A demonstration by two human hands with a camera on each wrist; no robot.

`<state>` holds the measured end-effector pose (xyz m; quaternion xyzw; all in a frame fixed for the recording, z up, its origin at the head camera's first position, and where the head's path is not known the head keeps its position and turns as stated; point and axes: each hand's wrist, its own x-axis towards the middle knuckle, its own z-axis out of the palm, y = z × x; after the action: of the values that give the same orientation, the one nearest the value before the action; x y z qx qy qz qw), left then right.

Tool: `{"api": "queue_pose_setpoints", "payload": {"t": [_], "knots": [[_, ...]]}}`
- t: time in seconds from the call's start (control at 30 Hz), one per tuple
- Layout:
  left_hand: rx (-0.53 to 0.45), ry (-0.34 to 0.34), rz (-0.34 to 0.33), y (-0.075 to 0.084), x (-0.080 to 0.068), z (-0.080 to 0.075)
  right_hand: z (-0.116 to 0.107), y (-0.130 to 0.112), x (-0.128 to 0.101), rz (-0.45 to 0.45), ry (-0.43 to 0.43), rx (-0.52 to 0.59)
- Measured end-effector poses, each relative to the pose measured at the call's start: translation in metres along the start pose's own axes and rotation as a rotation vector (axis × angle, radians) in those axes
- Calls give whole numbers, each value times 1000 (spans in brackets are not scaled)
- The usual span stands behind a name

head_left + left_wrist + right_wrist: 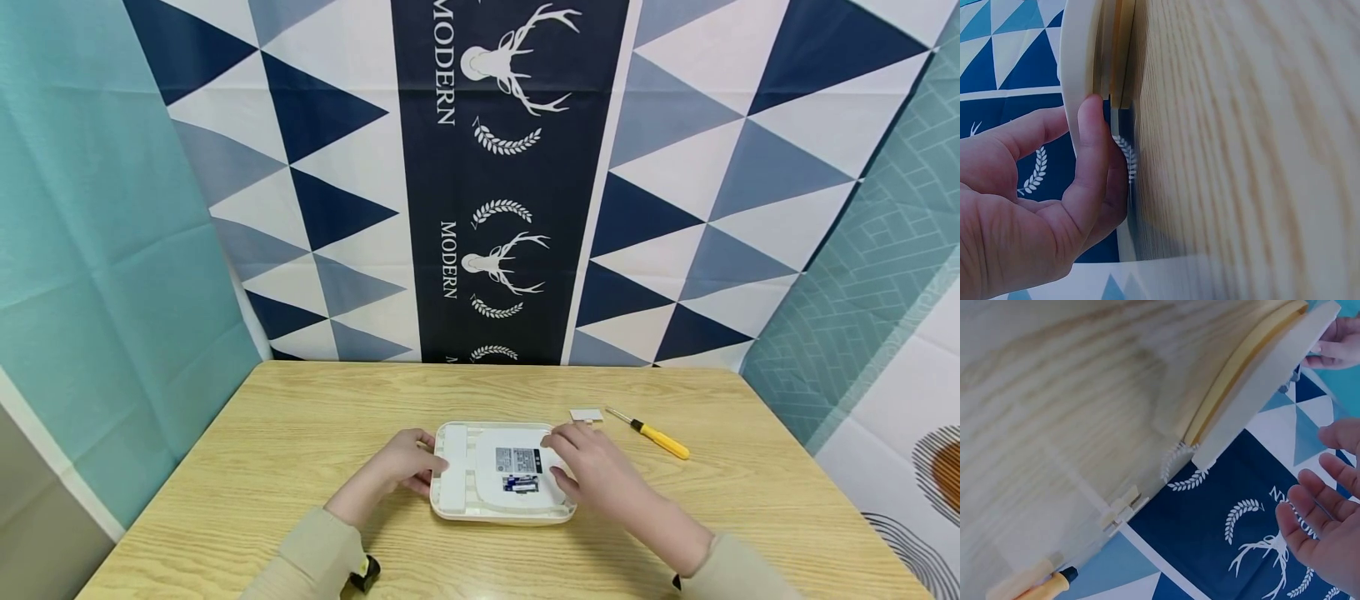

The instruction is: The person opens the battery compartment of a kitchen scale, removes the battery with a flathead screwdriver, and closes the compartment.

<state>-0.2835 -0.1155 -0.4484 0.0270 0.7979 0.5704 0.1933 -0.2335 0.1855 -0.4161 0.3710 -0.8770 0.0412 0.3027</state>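
left fingers (427, 467) pinch the white device (501, 472); right fingers (564, 439) spread; screwdriver (651, 434) nearby.

a makeshift recording corner rather than a lived-in room: a small wood-grain bench (300, 450) stands boxed in by hung cloth backdrops, a navy banner (510, 183) printed with deer heads and the word "modern", blue-and-white triangle fabric (315, 167) beside it, and teal sheets (97, 250) closing off both sides. a yellow-handled screwdriver (654, 437) lies on the bench.
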Motion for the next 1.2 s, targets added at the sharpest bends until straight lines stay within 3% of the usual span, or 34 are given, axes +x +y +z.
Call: {"api": "queue_pose_setpoints", "payload": {"t": [0.37,0.67,1.2], "knots": [[9,9,-12,1,1,1,5,-7,-1,-80,-97,37],[10,12,-17,3,-1,1,13,-12,-2,-146,-116,66],[22,17,-15,5,-3,2,20,-13,-2,-182,-165,-10]]}}
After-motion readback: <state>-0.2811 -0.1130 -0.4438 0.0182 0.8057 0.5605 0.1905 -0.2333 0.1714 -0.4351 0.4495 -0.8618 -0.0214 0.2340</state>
